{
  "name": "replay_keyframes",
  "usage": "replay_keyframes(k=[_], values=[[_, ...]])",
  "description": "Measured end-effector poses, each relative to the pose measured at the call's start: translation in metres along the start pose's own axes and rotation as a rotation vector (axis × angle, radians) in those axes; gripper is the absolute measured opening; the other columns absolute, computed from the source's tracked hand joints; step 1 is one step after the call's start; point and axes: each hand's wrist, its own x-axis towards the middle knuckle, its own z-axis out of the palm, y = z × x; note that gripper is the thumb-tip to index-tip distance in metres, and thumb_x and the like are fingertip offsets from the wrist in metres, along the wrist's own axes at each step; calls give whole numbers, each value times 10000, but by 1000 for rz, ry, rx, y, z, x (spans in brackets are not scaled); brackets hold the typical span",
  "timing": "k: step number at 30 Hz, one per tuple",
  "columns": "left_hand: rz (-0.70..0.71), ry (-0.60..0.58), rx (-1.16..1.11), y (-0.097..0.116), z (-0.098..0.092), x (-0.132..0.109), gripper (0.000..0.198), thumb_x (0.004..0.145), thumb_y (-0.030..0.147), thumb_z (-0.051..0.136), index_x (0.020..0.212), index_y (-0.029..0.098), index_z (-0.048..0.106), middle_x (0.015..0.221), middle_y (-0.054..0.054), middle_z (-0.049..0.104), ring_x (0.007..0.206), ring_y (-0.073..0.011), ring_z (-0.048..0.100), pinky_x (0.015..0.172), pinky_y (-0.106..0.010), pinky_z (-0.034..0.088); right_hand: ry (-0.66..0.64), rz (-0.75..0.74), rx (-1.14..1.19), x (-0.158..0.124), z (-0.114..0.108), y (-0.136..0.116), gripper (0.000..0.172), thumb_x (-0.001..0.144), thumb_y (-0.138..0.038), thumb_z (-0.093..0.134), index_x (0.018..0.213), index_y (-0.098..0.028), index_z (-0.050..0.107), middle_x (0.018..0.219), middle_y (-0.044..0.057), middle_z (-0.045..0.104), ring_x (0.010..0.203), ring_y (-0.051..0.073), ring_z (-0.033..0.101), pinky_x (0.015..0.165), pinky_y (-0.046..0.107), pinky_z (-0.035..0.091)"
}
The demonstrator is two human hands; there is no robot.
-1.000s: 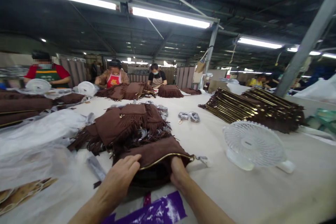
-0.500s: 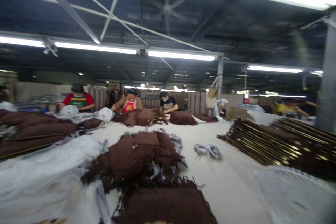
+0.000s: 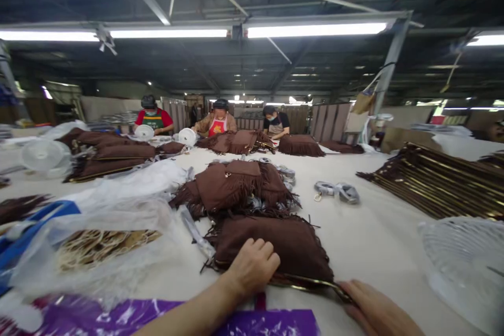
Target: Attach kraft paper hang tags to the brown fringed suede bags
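Note:
A brown suede fringed bag (image 3: 275,247) lies flat on the white table in front of me, its gold zipper edge (image 3: 311,284) facing me. My left hand (image 3: 252,268) rests on the bag's near left edge with fingers curled over it. My right hand (image 3: 374,310) lies at the bag's near right corner, fingers closed at the zipper end. Behind this bag sits a pile of more brown fringed bags (image 3: 236,186).
A white desk fan (image 3: 464,262) stands at the right. Stacked brown bags (image 3: 437,178) lie far right. Clear plastic bags (image 3: 106,231) and a purple sheet (image 3: 157,317) lie left and near. Three workers (image 3: 216,121) stand at the table's far end. Rolled straps (image 3: 336,190) lie mid-table.
The view swung up toward the ceiling and came back down. The bag now lies flat and closed; before, my hands were inside its open mouth. My right hand has moved to the zipper end.

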Motion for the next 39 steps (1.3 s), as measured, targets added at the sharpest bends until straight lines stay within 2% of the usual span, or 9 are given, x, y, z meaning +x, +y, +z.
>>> replay_keyframes(k=[5, 12, 16, 19, 22, 27, 31, 36, 39], values=[[-62, -61, -39, 1, -6, 14, 162, 958, 151, 394, 947, 164, 555, 965, -93, 593, 888, -232, 556, 742, -361, 458, -117, 148, 200, 11, -17, -27, 210, 803, -417, 564, 812, -223, 645, 732, 23, 664, 682, 195, 619, 639, 283, 482], [-117, -6, -332, 29, -37, 8, 292, 776, 3, 453, 982, 163, 584, 1032, -85, 619, 965, -224, 568, 828, -327, 451, -217, 522, 860, 9, -38, -68, 373, 688, -516, 654, 706, -163, 535, 612, -38, 509, 487, 72, 442, 395, 176, 234], [-150, -36, -804, 59, -53, 7, 175, 876, 162, 424, 924, 191, 591, 920, -24, 669, 866, -173, 602, 757, -257, 435, -174, 606, 1049, 6, -38, -75, 351, 596, -420, 743, 711, -145, 558, 609, -40, 518, 486, 47, 414, 399, 158, 209], [-210, -82, -793, 83, -52, 11, 135, 836, 279, 541, 946, 204, 563, 921, -25, 693, 857, -200, 631, 695, -264, 428, -148, 587, 1059, 5, -34, -76, 351, 626, -437, 726, 747, -142, 579, 668, -17, 560, 496, 51, 420, 407, 165, 226], [-293, -121, -599, 98, -44, 22, 120, 888, 259, 486, 975, 206, 552, 937, -66, 718, 887, -246, 672, 710, -305, 456, -117, 450, 887, 1, -29, -76, 248, 749, -400, 612, 790, -156, 599, 698, -3, 581, 527, 86, 472, 439, 195, 288], [-289, -212, -422, 107, -43, 38, 268, 895, 74, 372, 1044, 109, 591, 957, -203, 718, 941, -334, 686, 755, -419, 506, 0, 108, 59, -9, -16, -67, 184, 835, -154, 435, 816, -191, 615, 732, 46, 638, 682, 181, 593, 634, 285, 409], [-312, -239, -436, 109, -49, 42, 274, 833, 35, 457, 1040, 102, 623, 976, -202, 714, 957, -316, 684, 788, -403, 518, 87, 40, -381, -15, -8, -48, 257, 888, -142, 371, 857, -218, 614, 785, 62, 663, 634, 197, 633, 522, 266, 357], [-388, -204, -452, 88, -56, 37, 241, 851, 128, 507, 1037, 95, 657, 977, -201, 717, 963, -335, 677, 803, -427, 529, 178, -86, -535, -1, -10, -16, 222, 917, -299, 412, 791, -249, 587, 708, 21, 626, 522, 177, 630, 407, 242, 224], [-426, -206, -462, 73, -62, 32, 240, 825, 110, 543, 1025, 97, 677, 977, -204, 719, 970, -333, 677, 819, -422, 530, 222, -150, -523, 15, -8, -19, 234, 909, -312, 399, 768, -246, 575, 676, 21, 623, 525, 182, 637, 418, 245, 244]])
